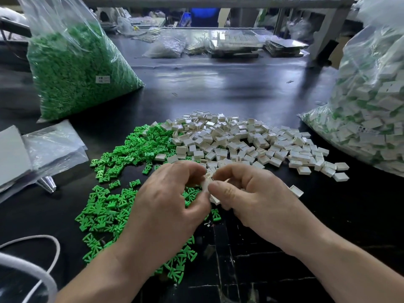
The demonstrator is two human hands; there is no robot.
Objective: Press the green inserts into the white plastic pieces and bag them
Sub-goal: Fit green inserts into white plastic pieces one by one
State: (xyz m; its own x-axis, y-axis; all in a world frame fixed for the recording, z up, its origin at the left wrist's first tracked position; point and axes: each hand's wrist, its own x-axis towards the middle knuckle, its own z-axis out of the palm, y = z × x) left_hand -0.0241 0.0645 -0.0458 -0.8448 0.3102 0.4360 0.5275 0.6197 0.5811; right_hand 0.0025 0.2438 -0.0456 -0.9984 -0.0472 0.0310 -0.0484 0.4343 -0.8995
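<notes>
A loose heap of green inserts [113, 171] spreads over the black table at centre left. Beside it on the right lies a heap of white plastic pieces [251, 141]. My left hand [170, 206] and my right hand [251, 197] meet above the near edge of both heaps. Between their fingertips they pinch one white piece [207, 182], held upright. Whether a green insert sits in it is hidden by my fingers. Another white piece [215, 201] shows just below my right thumb.
A large clear bag of green inserts [76, 68] stands at back left. A large bag of assembled white pieces [371, 110] leans at the right. Empty clear bags [54, 147] lie at left, and a white cord [50, 250] curls at bottom left. Clutter lines the far table edge.
</notes>
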